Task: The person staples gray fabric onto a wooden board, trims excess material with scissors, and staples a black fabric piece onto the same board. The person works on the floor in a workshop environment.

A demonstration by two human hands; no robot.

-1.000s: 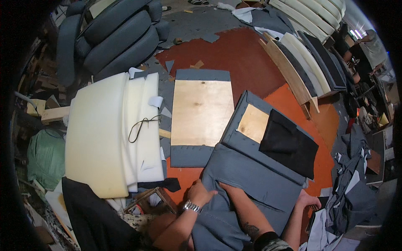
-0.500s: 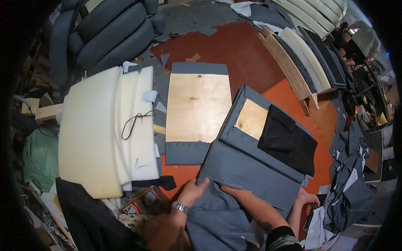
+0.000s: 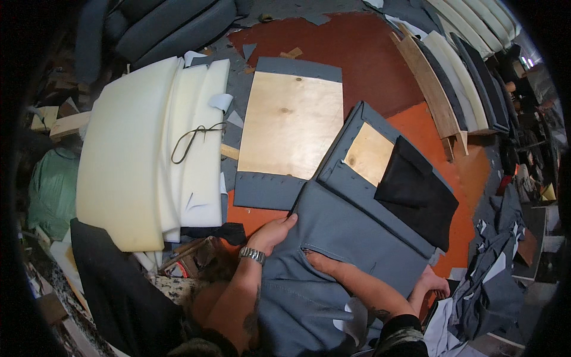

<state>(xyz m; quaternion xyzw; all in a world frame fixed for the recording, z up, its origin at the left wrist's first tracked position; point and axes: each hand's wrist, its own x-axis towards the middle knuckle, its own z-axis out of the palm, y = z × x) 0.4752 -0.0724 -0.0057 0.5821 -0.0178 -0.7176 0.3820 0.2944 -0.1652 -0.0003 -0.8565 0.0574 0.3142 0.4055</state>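
Observation:
A grey upholstery cover [image 3: 351, 220] lies over a padded panel [image 3: 340, 152] in front of me, slanting away to the right. My left hand [image 3: 273, 234] grips the cover's left edge, thumb along the top and fingers hidden beneath. Through a stitched opening in the cover, my right hand [image 3: 320, 262] reaches inside; its fingers are out of sight under the fabric. Folded black cloth [image 3: 416, 199] rests on the panel, next to a bare wooden patch [image 3: 367, 153]. Beyond them lies a plywood panel [image 3: 291, 125] with grey fabric stapled at both ends.
Cream foam slabs [image 3: 122, 160] stand to the left with a dark cord [image 3: 191, 143] on them. Curved wooden and padded pieces [image 3: 434, 89] lean at the far right. Grey fabric scraps [image 3: 491, 262] heap at the right; dark cushions [image 3: 172, 30] sit at the far left.
The whole view has shifted, so things sit higher in it. My left hand has moved slightly up the cover's edge. The opening around my right hand shows more clearly.

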